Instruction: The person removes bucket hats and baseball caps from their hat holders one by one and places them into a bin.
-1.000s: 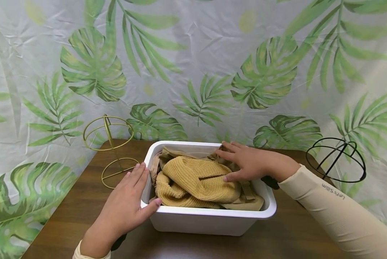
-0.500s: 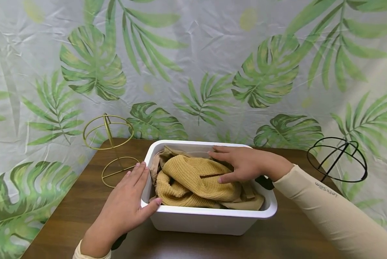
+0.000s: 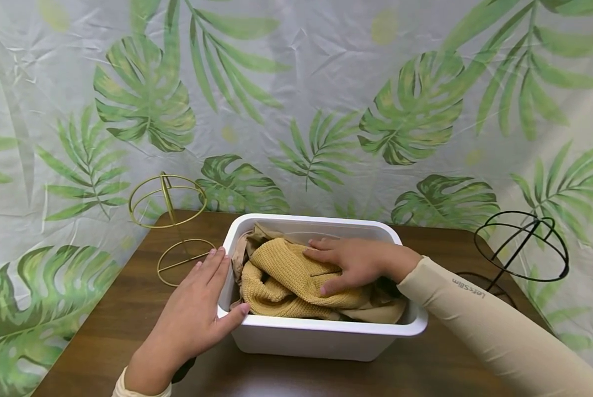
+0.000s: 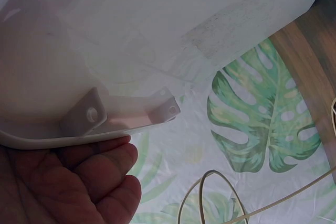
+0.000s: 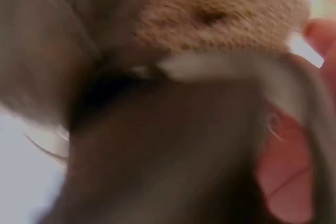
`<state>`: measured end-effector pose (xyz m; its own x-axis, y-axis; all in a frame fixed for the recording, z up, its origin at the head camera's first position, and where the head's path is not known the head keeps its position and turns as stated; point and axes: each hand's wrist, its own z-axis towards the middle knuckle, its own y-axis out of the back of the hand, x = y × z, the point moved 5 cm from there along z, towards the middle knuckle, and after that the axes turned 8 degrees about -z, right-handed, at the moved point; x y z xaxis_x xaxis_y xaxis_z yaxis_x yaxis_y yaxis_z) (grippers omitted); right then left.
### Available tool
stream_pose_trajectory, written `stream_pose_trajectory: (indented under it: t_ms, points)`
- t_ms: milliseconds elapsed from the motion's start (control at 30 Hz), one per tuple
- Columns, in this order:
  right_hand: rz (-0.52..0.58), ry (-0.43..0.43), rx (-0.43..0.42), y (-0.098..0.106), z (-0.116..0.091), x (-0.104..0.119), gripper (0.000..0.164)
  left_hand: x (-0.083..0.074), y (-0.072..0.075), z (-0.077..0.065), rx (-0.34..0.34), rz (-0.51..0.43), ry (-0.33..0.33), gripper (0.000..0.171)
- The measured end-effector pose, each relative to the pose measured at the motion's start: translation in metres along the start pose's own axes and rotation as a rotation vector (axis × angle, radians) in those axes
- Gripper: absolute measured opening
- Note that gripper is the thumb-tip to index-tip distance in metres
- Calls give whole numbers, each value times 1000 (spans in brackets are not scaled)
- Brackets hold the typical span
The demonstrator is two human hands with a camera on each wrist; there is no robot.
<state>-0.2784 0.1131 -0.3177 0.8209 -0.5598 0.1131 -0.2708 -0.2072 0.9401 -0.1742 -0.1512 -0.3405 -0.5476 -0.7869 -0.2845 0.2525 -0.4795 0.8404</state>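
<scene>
A white plastic tub (image 3: 316, 326) stands on the table, filled with crumpled clothes. On top lies a mustard waffle-knit garment (image 3: 281, 264), with khaki cloth (image 3: 375, 314) under it at the right. My right hand (image 3: 358, 262) rests palm down on the knit, fingers spread and pointing left. In the right wrist view the knit (image 5: 220, 19) shows behind blurred dark brown cloth (image 5: 173, 145). My left hand (image 3: 192, 309) lies with straight fingers along the tub's left rim, thumb over the front corner. From below, the left wrist view shows its fingers (image 4: 105, 171) under the rim.
A gold wire stand (image 3: 169, 220) is at the back left of the brown wooden table (image 3: 112, 331). A black wire stand (image 3: 522, 248) is at the right. Behind the table hangs a leaf-print sheet (image 3: 316, 82).
My right hand has slid left and a little nearer from the tub's back rim, over the knit garment. The left hand stays at the left rim.
</scene>
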Motion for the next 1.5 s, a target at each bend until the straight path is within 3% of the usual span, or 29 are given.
stream_pose_trajectory:
  t_ms: [200, 467, 667, 800, 933, 1067, 1267, 1400, 1500]
  points:
    - [-61, -11, 100, -11, 18, 6, 78, 0, 3, -4, -12, -3, 2, 84]
    - [-24, -31, 220, -24, 35, 5, 77, 2, 1, -2, -2, -12, 6, 85]
    - [-45, -47, 228, -28, 35, 4, 78, 1, 1, 2, 19, -8, 20, 85]
    - [-49, -49, 176, -22, 33, 4, 77, 0, 2, 2, 19, -2, 23, 85]
    - [51, -54, 104, -10, 24, 0, 79, -2, 2, 1, 14, -9, 14, 84]
    - [157, -57, 2, 12, 2, -3, 79, -4, 1, 0, 4, -9, 1, 84]
    - [214, -105, -200, 43, -44, -5, 73, -4, -1, -3, 15, -3, 8, 83]
    - [201, -104, -314, 51, -59, -1, 71, -4, 1, -2, 15, -1, 1, 83]
    - [105, -33, -367, 57, -48, 11, 71, -4, 3, -1, 11, 5, -3, 84]
